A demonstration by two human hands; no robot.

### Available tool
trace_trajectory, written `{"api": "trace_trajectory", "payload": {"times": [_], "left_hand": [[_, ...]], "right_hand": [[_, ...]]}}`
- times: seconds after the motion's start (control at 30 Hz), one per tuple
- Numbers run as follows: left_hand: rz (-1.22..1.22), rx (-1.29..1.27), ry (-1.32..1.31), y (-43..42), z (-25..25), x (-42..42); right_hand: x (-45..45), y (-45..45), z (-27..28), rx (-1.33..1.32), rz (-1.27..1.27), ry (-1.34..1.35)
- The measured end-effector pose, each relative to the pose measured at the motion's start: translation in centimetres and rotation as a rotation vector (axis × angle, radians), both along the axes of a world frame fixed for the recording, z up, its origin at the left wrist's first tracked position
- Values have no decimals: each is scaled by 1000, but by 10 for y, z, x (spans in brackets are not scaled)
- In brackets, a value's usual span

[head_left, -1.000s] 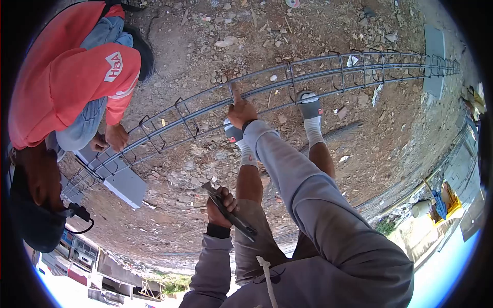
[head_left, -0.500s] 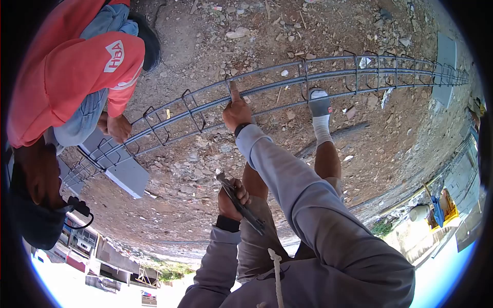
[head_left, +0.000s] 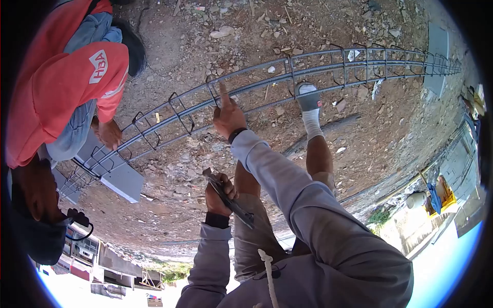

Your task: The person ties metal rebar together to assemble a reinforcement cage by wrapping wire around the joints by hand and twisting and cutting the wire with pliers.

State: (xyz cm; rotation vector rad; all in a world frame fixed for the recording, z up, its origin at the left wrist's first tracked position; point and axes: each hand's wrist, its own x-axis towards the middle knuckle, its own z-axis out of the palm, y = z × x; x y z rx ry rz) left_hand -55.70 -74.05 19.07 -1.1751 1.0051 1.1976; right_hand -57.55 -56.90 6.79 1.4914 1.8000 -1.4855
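My left hand (head_left: pixel 219 195) is wrapped round a dark metal tool (head_left: pixel 231 203), held low in front of my thigh. Further up, my right hand (head_left: pixel 229 119) has its index finger stretched out over the long rebar cage (head_left: pixel 262 82), near one of its stirrups. The other fingers are partly curled, and no object shows in that hand. Whether the fingertip touches the bars is unclear. The cage curves across the view from lower left to upper right. At the left, a co-worker's hand (head_left: pixel 110 134) is at the cage's bars.
A crouching co-worker in a red top (head_left: pixel 77 87) is at the left. Grey blocks (head_left: pixel 120 179) (head_left: pixel 436 56) lie under the cage towards both ends. My foot (head_left: pixel 309 100) is beside the cage on rubble-strewn soil (head_left: pixel 179 51). A yellow container (head_left: pixel 448 197) stands at the far right.
My right hand has shifted left along the cage, its index finger still stretched out. The second foot, seen at first, is now hidden behind my right arm or hand. My left hand keeps the tool.
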Motion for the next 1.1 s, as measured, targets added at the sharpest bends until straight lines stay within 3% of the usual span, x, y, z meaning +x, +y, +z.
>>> {"api": "trace_trajectory", "payload": {"times": [0.03, 0.1, 0.23, 0.33, 0.47, 0.7, 1.1], "left_hand": [[6, 9, -19, 0, 1, 0], [25, 29, -39, 2, 1, -1], [-15, 38, -16, 11, -1, 0], [-23, 67, -14, 15, -3, 1], [-39, 62, -30, 24, 1, 2], [-73, 69, -9, 30, 2, 5], [-135, -11, 12, 43, 0, 6]], "right_hand": [[15, 9, 4, 59, -31, 48], [53, 33, 8, 467, -110, 119], [111, 95, 6, 770, -120, -228], [122, 107, -16, 522, 70, -330], [120, 90, -25, 524, 171, -201], [88, 59, -20, 360, 205, -148], [100, 71, -19, 404, 143, -126]]}}
